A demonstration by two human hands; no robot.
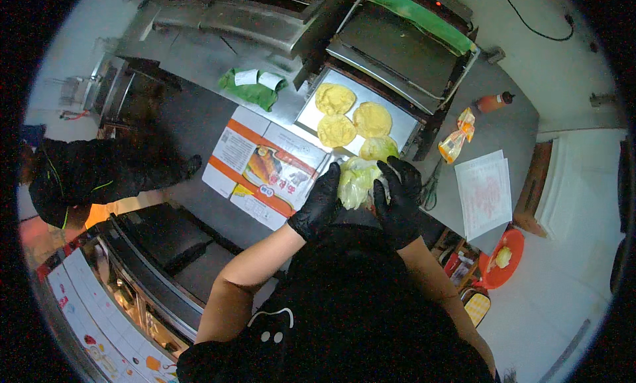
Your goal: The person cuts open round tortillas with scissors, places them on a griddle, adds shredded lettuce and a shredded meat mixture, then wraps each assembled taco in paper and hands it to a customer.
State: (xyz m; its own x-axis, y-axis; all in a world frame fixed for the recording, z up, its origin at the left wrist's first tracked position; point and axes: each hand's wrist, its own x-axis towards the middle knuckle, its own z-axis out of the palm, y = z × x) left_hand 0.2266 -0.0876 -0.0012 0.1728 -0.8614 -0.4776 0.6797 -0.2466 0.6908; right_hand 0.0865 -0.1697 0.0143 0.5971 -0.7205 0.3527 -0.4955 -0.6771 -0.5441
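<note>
Grey countertop (520, 128) spread beneath the work. Lettuce (358, 185) sat bunched at the near edge of a metal tray (309, 115), held between both black-gloved hands: the left hand (322, 201) cupped one side, the right hand (399, 203) pressed the other with fingers parted. Just past it lay a pale green leaf (379, 148), then three yellow rounds (334, 99). A printed carton (265, 167) lay left of the tray; farther right were an orange-and-white packet (457, 136), papers (485, 192) and a sauce bottle (493, 103).
</note>
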